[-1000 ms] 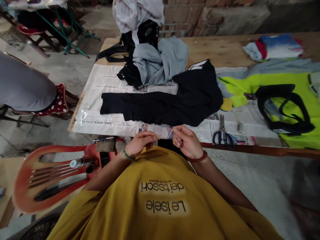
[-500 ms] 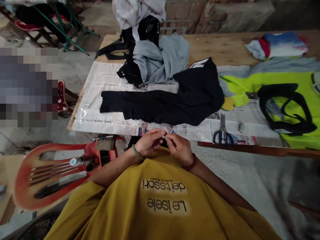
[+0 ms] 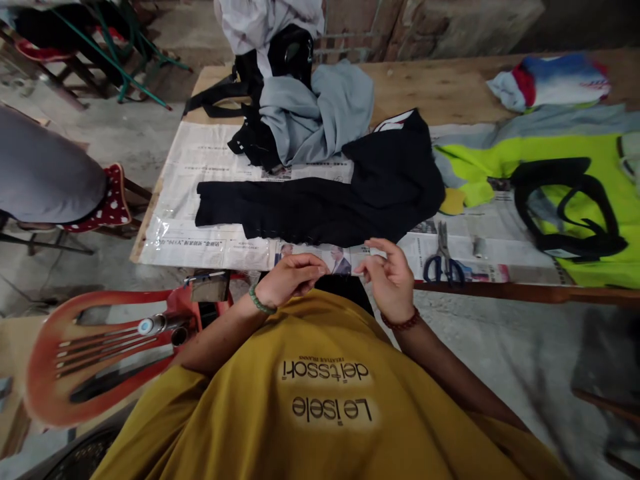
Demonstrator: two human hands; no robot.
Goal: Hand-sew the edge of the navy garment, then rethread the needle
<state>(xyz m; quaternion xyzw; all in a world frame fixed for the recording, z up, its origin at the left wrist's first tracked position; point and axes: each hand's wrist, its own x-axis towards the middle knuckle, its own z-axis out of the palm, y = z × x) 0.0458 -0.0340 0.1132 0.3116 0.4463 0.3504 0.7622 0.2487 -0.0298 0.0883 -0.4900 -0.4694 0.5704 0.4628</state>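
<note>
My left hand, with a green bracelet at the wrist, is closed in a pinch at the table's front edge. Whatever its fingertips hold is too small to make out. To its right and apart from it is my right hand, wearing a dark red bracelet. Its thumb and index finger appear pinched together while other fingers stretch out; what is between them cannot be seen. Just beyond both hands lies a dark navy garment piece, spread flat on newspaper. Blue-handled scissors rest right of my right hand.
A grey cloth and black straps lie at the back. On the right are a yellow-green garment and a black looped strap. An orange-red plastic chair stands left; a seated person is farther left.
My hands were together at the fingertips and are now apart. The right hand has moved right and spread some fingers; the left has shifted slightly left, still pinching.
</note>
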